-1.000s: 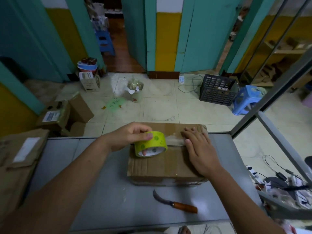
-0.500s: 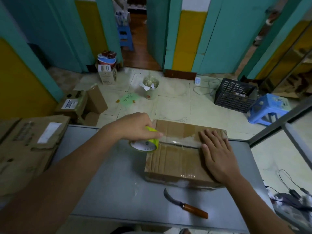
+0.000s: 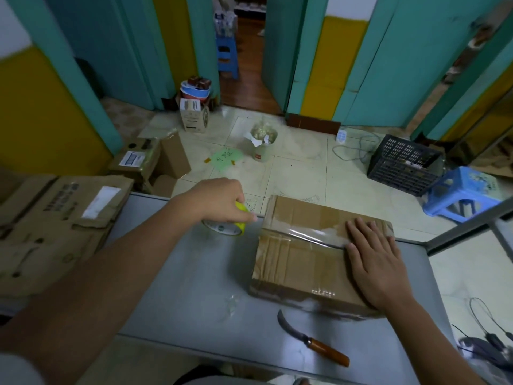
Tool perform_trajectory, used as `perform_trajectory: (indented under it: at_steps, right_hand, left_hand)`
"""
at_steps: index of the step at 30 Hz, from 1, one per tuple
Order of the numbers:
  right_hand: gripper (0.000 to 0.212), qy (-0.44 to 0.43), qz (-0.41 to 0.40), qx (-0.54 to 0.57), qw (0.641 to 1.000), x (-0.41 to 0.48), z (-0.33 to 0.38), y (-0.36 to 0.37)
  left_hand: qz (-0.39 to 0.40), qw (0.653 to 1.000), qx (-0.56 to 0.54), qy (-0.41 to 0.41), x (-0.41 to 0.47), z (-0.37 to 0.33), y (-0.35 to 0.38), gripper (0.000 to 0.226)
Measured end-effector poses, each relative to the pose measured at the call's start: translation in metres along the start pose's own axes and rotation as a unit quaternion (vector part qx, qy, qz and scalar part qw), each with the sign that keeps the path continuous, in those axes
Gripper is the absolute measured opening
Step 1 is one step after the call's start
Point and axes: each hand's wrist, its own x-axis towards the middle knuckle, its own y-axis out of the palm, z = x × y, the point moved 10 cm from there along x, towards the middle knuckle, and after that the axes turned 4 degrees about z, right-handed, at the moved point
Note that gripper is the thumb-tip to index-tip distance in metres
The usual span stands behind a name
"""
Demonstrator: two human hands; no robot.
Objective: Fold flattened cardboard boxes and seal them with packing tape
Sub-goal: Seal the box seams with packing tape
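Under the gripping left hand (image 3: 219, 201), half-hidden tape roll (image 3: 225, 228); right hand (image 3: 374, 263) flat on box (image 3: 299, 262).

Teal door panels (image 3: 374, 65) and yellow wall sections (image 3: 41, 112) are standing around a pale tiled floor (image 3: 299, 173), which is catching dim, even light. A grey metal table (image 3: 194, 287) is filling the foreground. A blue plastic stool (image 3: 466, 187) is sitting beside a dark slatted crate (image 3: 402, 165), and a second stool (image 3: 227, 56) is standing in the doorway on brown wooden flooring (image 3: 249, 87).
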Motion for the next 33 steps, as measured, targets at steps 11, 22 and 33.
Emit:
perform_trajectory:
  at_steps: [11, 22, 33]
  right_hand:
    - [0.063, -0.002, -0.004, -0.001, 1.0, -0.003, -0.001, -0.001]
    - [0.063, -0.008, -0.006, -0.007, 1.0, 0.002, -0.005, 0.003]
    - [0.059, -0.098, 0.034, -0.024, 0.994, 0.022, -0.02, -0.01]
  left_hand:
    - [0.019, 0.999, -0.036, -0.009, 0.007, 0.014, 0.023, 0.069]
    - [0.048, 0.98, -0.19, -0.01, 0.017, 0.036, 0.073, 0.065]
    - [0.108, 0.963, -0.245, 0.029, 0.0, 0.009, 0.11, 0.058]
